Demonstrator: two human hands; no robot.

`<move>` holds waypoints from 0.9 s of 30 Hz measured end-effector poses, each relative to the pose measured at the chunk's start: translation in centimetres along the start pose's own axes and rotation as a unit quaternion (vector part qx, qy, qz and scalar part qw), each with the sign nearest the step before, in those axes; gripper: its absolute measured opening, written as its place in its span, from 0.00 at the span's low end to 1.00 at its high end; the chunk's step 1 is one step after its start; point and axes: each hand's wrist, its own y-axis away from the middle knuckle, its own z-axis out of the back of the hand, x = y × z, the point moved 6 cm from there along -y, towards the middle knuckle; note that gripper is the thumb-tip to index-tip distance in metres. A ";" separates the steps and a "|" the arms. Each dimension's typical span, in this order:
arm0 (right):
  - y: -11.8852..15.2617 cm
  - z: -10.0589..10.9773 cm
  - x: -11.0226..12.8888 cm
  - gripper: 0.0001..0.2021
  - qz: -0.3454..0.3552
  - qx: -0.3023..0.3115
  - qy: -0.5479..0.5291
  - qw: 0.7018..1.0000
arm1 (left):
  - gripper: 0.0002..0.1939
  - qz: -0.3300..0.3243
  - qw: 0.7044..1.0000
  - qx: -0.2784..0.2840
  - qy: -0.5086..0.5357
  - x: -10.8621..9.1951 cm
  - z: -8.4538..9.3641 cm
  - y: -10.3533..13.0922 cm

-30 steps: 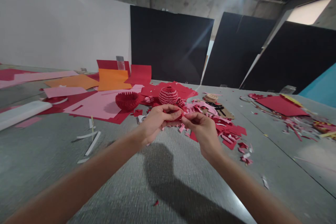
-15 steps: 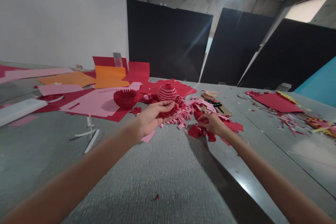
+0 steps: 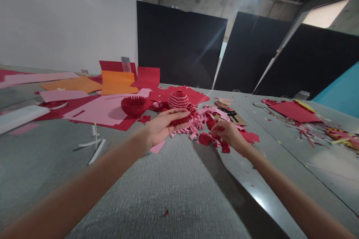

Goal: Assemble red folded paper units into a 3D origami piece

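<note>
My left hand (image 3: 162, 129): palm up, fingers curled loosely around a red folded-paper piece (image 3: 179, 120). My right hand (image 3: 228, 134): lowered onto the red paper scraps (image 3: 214, 140), fingertips pinched among them; whether it holds one, I cannot tell. Beyond my left hand: pink-and-red woven dome (image 3: 178, 99), red spiky bowl (image 3: 134, 105).

No text, label or number is legible — anywhere.

bare table (image 3: 174, 179) near, paper scraps (image 3: 215, 134) ahead
</note>
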 end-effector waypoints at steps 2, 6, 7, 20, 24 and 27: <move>-0.2 0.7 0.4 0.07 0.000 -0.026 -0.033 0.999 | 0.05 -0.002 1.000 0.027 0.002 0.0 -0.3 0.0; -0.6 1.2 2.1 0.14 -0.005 -0.070 -0.119 0.990 | 0.05 -0.008 0.999 0.038 -0.006 -0.1 -0.9 0.4; -0.6 1.1 2.7 0.15 -0.009 -0.076 -0.142 0.987 | 0.05 -0.009 0.999 0.038 -0.015 0.0 -1.1 0.5; -0.8 -2.3 9.3 0.06 -0.082 0.000 -0.467 0.881 | 0.11 -0.030 0.993 -0.002 -0.115 0.8 -0.6 -0.1; -0.5 -2.5 8.9 0.05 -0.095 0.015 -0.483 0.871 | 0.11 -0.041 0.991 -0.013 -0.126 0.4 -0.9 0.2; -0.4 -2.4 8.7 0.06 -0.094 0.019 -0.471 0.877 | 0.11 -0.040 0.991 -0.024 -0.124 0.2 -0.9 0.2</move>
